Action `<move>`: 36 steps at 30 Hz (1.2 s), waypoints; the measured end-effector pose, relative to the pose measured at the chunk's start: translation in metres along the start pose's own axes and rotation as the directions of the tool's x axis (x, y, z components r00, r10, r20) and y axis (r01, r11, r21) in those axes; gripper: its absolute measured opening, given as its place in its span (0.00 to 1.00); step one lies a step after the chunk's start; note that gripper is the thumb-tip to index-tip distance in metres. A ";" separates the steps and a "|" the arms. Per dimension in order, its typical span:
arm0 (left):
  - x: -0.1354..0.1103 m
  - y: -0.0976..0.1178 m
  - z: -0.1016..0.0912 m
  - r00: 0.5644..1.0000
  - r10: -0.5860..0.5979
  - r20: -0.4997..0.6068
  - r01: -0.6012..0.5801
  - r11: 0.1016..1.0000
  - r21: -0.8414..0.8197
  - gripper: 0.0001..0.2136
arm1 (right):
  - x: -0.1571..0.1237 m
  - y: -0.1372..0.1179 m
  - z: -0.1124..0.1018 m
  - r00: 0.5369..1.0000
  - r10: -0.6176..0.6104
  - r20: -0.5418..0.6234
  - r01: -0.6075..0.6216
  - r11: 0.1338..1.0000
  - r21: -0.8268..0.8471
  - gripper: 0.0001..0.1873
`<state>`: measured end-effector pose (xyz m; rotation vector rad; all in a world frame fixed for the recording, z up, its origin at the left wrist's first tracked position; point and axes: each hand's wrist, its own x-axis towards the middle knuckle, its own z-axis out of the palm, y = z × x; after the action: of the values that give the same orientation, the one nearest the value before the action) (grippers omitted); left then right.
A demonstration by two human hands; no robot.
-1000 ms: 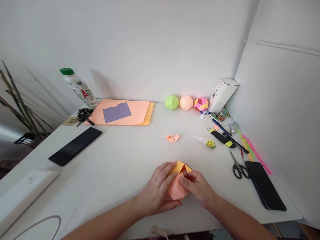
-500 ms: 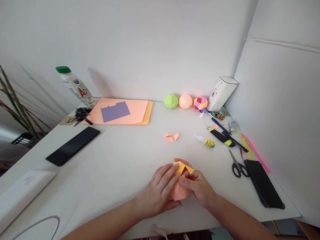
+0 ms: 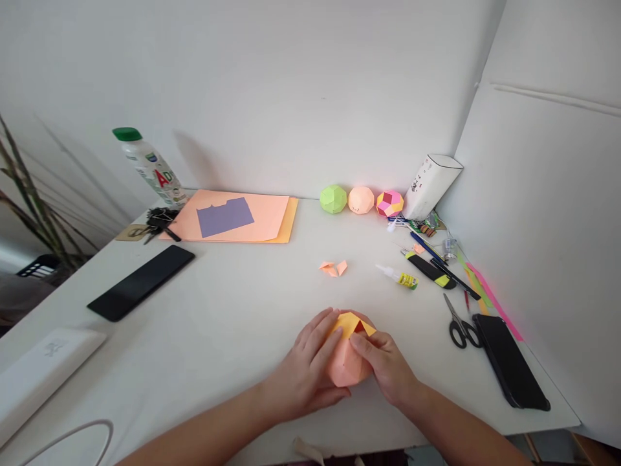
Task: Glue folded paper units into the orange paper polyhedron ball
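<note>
A faceted paper ball [image 3: 350, 362], peach below with a yellow-orange part on top, is held between both hands near the table's front edge. A gap shows in its upper side. My left hand [image 3: 310, 362] wraps its left side, fingers over the top and thumb underneath. My right hand [image 3: 388, 362] grips the right side, its thumb pressed at the edge of the gap; its other fingers are mostly hidden behind the ball. Small folded peach paper pieces [image 3: 330, 268] lie beyond the hands, and a small glue bottle [image 3: 398, 276] lies to their right.
Finished paper balls, green [image 3: 333, 199], peach [image 3: 361, 200] and multicoloured [image 3: 389, 203], stand by the wall. Scissors [image 3: 460, 327], a black phone [image 3: 509, 362] and a cutter knife [image 3: 429, 268] lie right. Paper sheets [image 3: 272, 220], a black slab [image 3: 143, 283] and a bottle [image 3: 150, 168] are left.
My left fingers have drawn back a little from the gap and my right thumb has shifted up to its edge. More of the ball's peach side shows. The view has shifted slightly.
</note>
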<state>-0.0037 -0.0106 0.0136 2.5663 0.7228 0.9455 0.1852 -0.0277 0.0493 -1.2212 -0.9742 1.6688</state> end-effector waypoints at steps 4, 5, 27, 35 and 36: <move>-0.001 -0.002 0.000 0.992 -0.113 0.054 0.122 0.971 -0.205 0.41 | 0.001 -0.002 0.001 0.999 0.034 0.007 -0.034 0.999 0.002 0.24; -0.001 -0.003 0.000 0.989 -0.136 0.056 0.146 0.956 -0.253 0.40 | 0.001 -0.004 0.001 0.999 0.023 0.025 -0.023 1.000 0.010 0.23; 0.019 -0.015 -0.021 0.819 -0.399 0.412 0.460 0.029 -0.887 0.29 | -0.008 -0.013 -0.008 0.919 -0.368 0.144 0.394 0.830 -0.394 0.21; 0.029 -0.004 -0.027 0.773 -0.427 0.470 0.544 0.065 -0.837 0.28 | -0.006 -0.011 -0.008 0.915 -0.386 0.122 0.393 0.774 -0.496 0.16; 0.026 -0.006 -0.024 0.773 -0.457 0.441 0.542 0.114 -0.832 0.27 | -0.005 -0.010 -0.008 0.917 -0.383 0.117 0.387 0.777 -0.496 0.17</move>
<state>-0.0053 0.0114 0.0418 1.1058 0.6393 0.6677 0.1953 -0.0278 0.0584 -1.2299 -1.6268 1.1182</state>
